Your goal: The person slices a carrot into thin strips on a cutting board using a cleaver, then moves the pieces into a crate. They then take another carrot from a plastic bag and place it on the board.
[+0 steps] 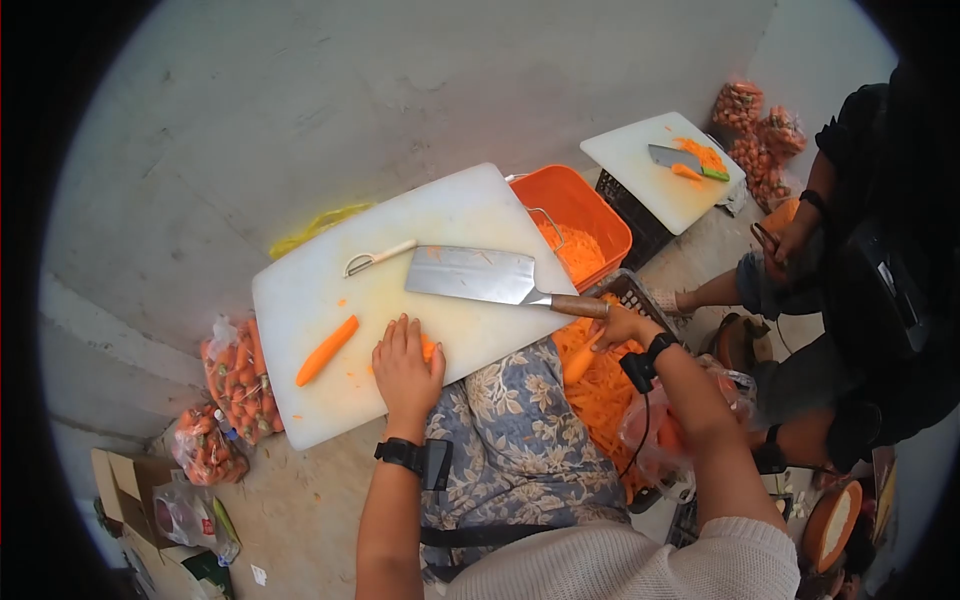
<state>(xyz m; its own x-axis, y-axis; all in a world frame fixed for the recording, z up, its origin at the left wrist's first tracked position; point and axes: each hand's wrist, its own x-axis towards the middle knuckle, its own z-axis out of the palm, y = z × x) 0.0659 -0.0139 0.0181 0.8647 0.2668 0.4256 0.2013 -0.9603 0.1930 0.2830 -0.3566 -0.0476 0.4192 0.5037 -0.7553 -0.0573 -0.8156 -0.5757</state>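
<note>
My left hand (405,365) lies flat with its fingers spread on the white cutting board (460,210), beside a small orange carrot piece (428,348). A peeled carrot (327,350) rests to its left. Above them are a white-handled peeler (378,257) and a wide cleaver (475,275), whose wooden handle juts past the board's right edge. Near that handle, my right hand (618,330) is closed on a carrot (580,360) over a black crate (632,290) of peeled carrots and shavings.
An orange bucket (610,205) of shredded carrot stands behind the board. A second board (640,160) holds a knife (690,163). A co-worker (800,230) sits at right. Bagged carrots (240,380) and a cardboard box (130,485) are at left.
</note>
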